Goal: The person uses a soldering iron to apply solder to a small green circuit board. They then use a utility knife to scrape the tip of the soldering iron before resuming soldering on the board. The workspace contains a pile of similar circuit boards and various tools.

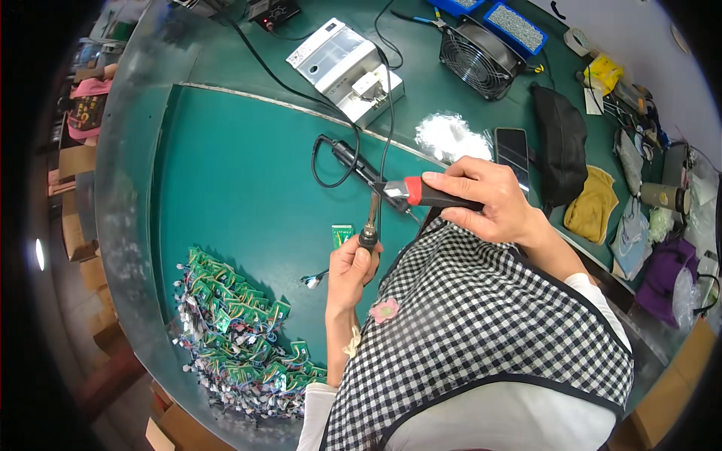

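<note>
My left hand (352, 272) is closed round the dark collar end of a soldering iron (371, 218), its metal barrel pointing away from me. In my right hand (492, 199) is a red and black utility knife (421, 193). Its silver end meets the iron's tip or overlaps it; which one, I cannot tell. Behind them a black cylindrical tool with a cable (353, 159) lies on the green mat (241, 165). One small green circuit board (342, 234) rests just beyond my left hand, with a wire connector (311, 282) to its left.
Many wired circuit boards (237, 331) are heaped at the near left. A white and grey device (346, 71) stands at the back, with cables hanging across it. Further right are a fan (481, 56), a blue parts bin (515, 28), a phone (512, 154) and a black pouch (558, 143).
</note>
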Demonstrator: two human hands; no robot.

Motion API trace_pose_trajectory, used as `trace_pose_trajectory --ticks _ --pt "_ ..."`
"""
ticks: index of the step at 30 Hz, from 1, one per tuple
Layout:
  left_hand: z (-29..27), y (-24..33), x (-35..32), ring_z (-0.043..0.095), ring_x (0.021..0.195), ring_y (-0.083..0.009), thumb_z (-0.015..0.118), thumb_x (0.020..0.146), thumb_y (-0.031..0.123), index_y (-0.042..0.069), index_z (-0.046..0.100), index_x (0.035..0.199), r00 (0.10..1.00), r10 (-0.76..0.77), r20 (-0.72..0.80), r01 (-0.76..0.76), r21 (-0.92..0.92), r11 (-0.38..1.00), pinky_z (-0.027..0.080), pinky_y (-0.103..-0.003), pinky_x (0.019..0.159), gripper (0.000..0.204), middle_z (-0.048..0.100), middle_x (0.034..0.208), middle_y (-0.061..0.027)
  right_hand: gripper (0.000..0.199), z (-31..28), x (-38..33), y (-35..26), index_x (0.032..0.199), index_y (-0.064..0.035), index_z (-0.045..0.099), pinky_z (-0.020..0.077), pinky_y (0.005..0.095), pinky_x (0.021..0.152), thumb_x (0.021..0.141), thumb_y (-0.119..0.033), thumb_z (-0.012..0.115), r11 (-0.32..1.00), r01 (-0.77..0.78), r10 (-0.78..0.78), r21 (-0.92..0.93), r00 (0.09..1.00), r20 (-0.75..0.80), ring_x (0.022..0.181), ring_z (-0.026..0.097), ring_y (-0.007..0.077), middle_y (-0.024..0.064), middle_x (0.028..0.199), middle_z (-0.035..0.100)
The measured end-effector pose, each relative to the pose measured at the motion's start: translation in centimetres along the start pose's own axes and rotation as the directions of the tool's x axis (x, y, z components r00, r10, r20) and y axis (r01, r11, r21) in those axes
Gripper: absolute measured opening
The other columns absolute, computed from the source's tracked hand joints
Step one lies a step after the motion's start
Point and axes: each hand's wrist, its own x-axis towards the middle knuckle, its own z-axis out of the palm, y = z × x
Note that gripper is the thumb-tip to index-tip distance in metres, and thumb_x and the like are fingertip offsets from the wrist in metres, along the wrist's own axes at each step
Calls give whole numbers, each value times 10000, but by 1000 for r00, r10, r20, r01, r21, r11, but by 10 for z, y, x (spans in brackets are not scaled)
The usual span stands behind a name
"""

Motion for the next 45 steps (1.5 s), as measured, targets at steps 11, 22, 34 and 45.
trace_pose_trajectory --ticks 11,22,34,45 --pt "-3 -2 -3 273 430 -23 525 852 442 -22 544 905 998 18 61 -17 -21 1000 186 -193 393 467 372 515 50 449 3 -7 16 1123 -101 594 433 298 551 684 -174 652 995 -103 103 -15 995 -11 617 532 211 89 770 574" --pt "-4 -3 1 268 424 -22 511 864 430 -28 541 896 999 28 43 -26 -41 999 186 -188 384 460 367 514 50 465 -1 1 -1 1121 -116 596 430 304 536 664 -173 663 999 13 -13 36 1000 18 615 538 219 89 796 584" --pt "6 -2 -1 282 433 -25 530 846 453 -25 549 885 995 16 101 -15 -9 1000 191 -190 393 479 383 529 47 429 5 -4 17 1139 -106 575 432 306 569 720 -181 630 985 -156 159 -76 986 45 624 527 229 90 768 565" --pt "-8 -7 3 275 427 -23 533 845 452 -30 545 890 999 25 38 -23 -42 999 186 -187 390 485 368 517 50 369 -3 0 -3 1108 8 523 455 239 565 907 -292 450 781 -352 256 515 934 249 623 564 113 63 749 605"
